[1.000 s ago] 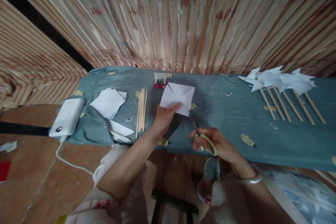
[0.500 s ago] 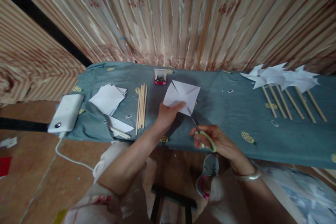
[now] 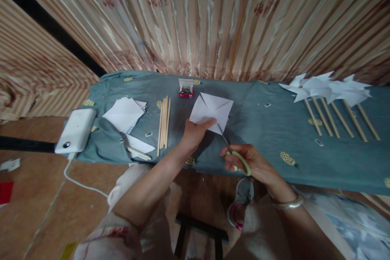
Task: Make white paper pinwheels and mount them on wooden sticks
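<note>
My left hand (image 3: 195, 133) pinches the near edge of a white paper square (image 3: 213, 110) with creased diagonals, holding it just above the blue-grey tablecloth (image 3: 262, 130). My right hand (image 3: 248, 161) grips green-handled scissors (image 3: 233, 151); their blades point up and left and meet the paper's lower corner.
A stack of white paper squares (image 3: 124, 114) and a bundle of wooden sticks (image 3: 163, 126) lie to the left. A small red box of pins (image 3: 185, 88) sits behind the paper. Finished paper pinwheels on sticks (image 3: 327, 93) lie at the right. A white device (image 3: 76, 130) with a cable rests at the left edge.
The paper has been lifted a little and shifted right, and the scissor blades have closed in on its lower corner. The view has tilted slightly.
</note>
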Demonstrator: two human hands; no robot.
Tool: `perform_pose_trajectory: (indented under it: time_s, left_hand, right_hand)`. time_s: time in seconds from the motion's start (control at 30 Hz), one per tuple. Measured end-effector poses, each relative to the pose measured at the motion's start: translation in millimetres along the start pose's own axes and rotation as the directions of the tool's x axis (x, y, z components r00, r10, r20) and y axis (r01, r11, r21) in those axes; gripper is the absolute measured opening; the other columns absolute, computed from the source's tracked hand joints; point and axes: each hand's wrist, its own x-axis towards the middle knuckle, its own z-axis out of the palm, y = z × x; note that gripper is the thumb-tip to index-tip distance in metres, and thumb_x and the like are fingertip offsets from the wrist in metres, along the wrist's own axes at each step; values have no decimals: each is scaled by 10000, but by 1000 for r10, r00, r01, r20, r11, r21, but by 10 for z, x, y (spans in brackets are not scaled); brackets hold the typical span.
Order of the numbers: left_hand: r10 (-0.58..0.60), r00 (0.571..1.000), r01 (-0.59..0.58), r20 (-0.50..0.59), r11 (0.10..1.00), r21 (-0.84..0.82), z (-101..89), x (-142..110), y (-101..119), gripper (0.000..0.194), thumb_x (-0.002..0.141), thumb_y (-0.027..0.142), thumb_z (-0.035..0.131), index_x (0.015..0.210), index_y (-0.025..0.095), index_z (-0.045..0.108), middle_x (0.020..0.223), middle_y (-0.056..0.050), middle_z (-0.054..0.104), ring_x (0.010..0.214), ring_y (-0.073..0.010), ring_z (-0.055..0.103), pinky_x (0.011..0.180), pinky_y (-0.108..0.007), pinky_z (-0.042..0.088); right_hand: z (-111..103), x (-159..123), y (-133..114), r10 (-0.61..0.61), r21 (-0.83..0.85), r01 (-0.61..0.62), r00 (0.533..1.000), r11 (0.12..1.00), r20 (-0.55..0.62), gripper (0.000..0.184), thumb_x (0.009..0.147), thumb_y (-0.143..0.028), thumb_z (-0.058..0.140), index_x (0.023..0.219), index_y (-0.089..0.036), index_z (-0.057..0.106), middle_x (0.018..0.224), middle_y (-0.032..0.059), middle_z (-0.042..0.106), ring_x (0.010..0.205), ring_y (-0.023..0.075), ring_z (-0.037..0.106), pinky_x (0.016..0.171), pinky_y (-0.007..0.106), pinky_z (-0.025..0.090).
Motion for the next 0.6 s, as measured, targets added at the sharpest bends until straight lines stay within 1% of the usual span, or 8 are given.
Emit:
perform_pose_trajectory:
  time_s: [0.17,0.33,0.43,0.6]
  left_hand:
    - [-1,1000,1,-7,1000,8,-4,6,-6,284,534,247,845,782,155,741,846,-55,759,771,-209,678,793,-350,523]
    - [-11,1000,12,-15,1000,19,-5,14,-17,301,530,249,843,796,154,740,852,-61,759,787,-220,683,799,-354,520]
    - [-14,1000,14,-8,1000,12,-5,8,-11,298,537,243,840,803,154,738,872,-63,758,803,-222,687,808,-358,514]
    - [-16,1000,16,-8,1000,11,-5,-4,10,292,545,251,835,805,157,741,846,-55,756,796,-221,684,801,-357,518]
  right_hand:
    - [9,-3,-11,14,7,-14,1000,1000,-11,476,547,-575,820,688,-157,641,530,-12,600,459,93,507,432,212,378]
    - [13,1,9,-9,7,9,1000,1000,-14,450,572,-563,812,662,-155,644,505,-14,590,435,84,483,407,202,345]
    - [9,7,33,-3,27,3,1000,1000,-18,445,557,-546,829,674,-155,651,508,-16,598,432,83,491,404,198,359]
    - [1,19,66,-1,50,2,1000,999,-22,440,542,-535,843,675,-156,663,518,-15,602,439,85,508,405,197,381]
